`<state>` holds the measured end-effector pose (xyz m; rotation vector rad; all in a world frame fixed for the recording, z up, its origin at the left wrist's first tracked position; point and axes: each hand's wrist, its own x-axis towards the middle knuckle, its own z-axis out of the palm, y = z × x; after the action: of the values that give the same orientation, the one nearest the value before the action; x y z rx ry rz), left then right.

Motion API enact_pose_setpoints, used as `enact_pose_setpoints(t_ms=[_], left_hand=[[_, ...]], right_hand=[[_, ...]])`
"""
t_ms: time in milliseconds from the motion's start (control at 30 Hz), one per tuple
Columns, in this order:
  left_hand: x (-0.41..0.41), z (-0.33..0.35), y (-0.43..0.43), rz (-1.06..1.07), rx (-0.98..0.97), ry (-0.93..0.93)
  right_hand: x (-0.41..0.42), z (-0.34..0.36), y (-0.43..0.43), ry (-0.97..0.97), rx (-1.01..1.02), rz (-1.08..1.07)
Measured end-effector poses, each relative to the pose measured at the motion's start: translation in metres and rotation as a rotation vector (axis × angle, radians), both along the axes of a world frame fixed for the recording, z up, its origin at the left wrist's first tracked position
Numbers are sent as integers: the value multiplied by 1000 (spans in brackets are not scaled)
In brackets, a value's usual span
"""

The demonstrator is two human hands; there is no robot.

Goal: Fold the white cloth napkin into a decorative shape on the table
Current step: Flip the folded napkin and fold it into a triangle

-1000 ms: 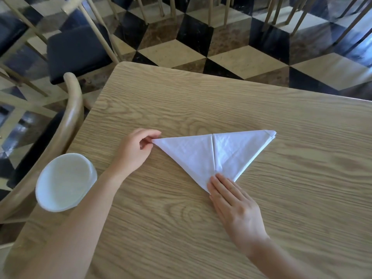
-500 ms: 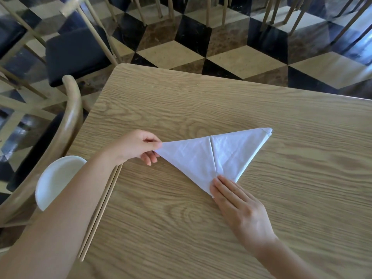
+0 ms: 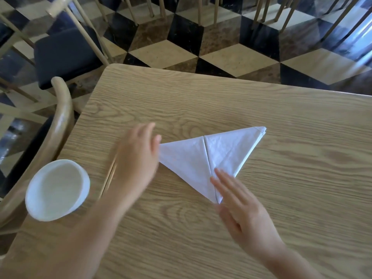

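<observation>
The white cloth napkin (image 3: 203,162) lies flat on the wooden table (image 3: 281,198), folded into a triangle with its point toward me and a crease down the middle. My left hand (image 3: 136,160) is blurred, open, fingers spread, just left of the napkin's left corner and holding nothing. My right hand (image 3: 239,206) lies flat with fingers extended, its fingertips resting on the napkin's near point.
A white bowl (image 3: 57,190) sits at the table's left edge. A pair of wooden chopsticks (image 3: 109,178) lies between the bowl and my left hand, partly hidden. A curved wooden chair back (image 3: 60,125) stands at the left; more chairs stand on the chequered floor beyond.
My left hand has let go of the napkin's left corner and opened, lifting slightly. The napkin has turned a little, right corner farther away. My right hand stays on the near point.
</observation>
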<state>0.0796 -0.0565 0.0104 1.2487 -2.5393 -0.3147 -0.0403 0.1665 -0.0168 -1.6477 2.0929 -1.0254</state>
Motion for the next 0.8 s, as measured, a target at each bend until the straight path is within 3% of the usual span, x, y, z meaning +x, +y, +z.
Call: enact_pose_setpoints(t_ms=[67,133,233,367,700,800], left_hand=[[-19,-12,53,-154,21,43],[-34,-33,103,-233,55,-49],[-40,-57,137,-169,92,-164],[-41,-64,140,-152,84,-250],[-42,-60,139,-166,98,-274],[-40,-46,132,-187,200,-111]], right_hand=[[-19,13,-16,-115,-53,-137],[-43,14,-41,-81,1,-156],[-68,-10,-70,213,239,37],[-81,-30,-73,502,326,130],[-142,-22,-73,479,489,-87],[-119,-10,-66,412,409,-214]])
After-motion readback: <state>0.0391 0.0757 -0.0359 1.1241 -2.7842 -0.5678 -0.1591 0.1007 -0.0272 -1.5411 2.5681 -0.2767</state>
